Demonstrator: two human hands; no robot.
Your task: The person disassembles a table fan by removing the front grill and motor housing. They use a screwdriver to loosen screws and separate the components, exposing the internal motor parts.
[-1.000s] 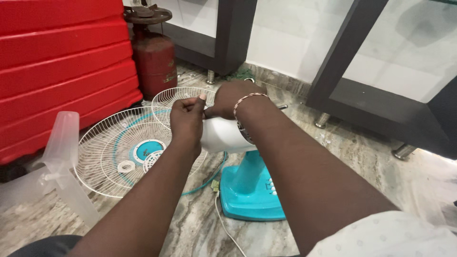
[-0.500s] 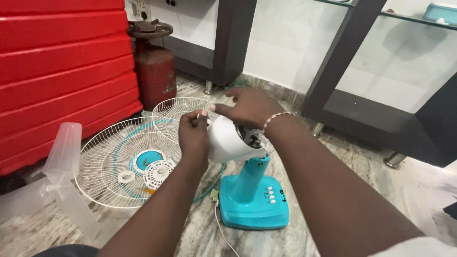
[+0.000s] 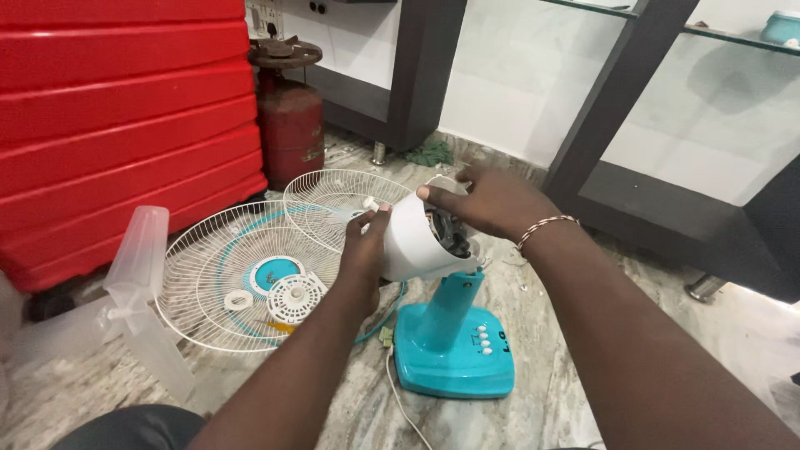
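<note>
Between our fingers [image 3: 377,223] we see a white motor housing [image 3: 417,242]; below them a turquoise base [image 3: 454,354]; left of them white wire grilles [image 3: 217,275] with turquoise centre, a red ribbed case [image 3: 117,108].

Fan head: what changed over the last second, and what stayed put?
The fan head has tilted, so its open back with the dark motor now shows. The right hand slid from on top to the rear rim; the left hand keeps its grip on the front. The view shifted a little as well. The grilles, clear blade and teal base stayed in place on the floor.
</note>
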